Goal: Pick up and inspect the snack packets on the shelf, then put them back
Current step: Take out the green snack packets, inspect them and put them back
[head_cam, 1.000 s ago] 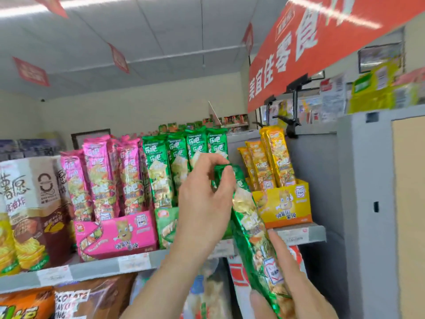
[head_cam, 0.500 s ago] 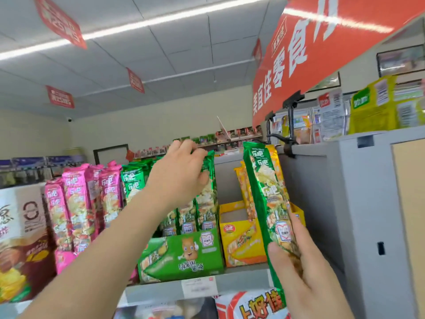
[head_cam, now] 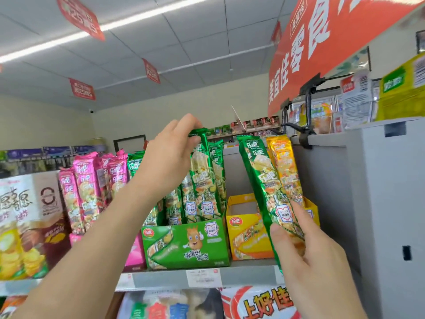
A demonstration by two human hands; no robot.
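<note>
Head cam: left hand (head_cam: 169,157) has its fingertips pinching the top edge of a green packet (head_cam: 200,171) standing in the green display box (head_cam: 186,245) on the shelf (head_cam: 241,276). It looks slightly raised, hard to tell. Right hand (head_cam: 308,261) is wrapped round the lower end of a second green packet (head_cam: 259,176), tilted, in front of the yellow box (head_cam: 243,236).

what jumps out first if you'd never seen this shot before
The two hands draw the eye: the right hand grips a long green packet tilted in front of the yellow box, while the left hand pinches the top of a second green packet standing in the green display box. Above right hangs a big red banner; bright pink packets stand at left.
</note>
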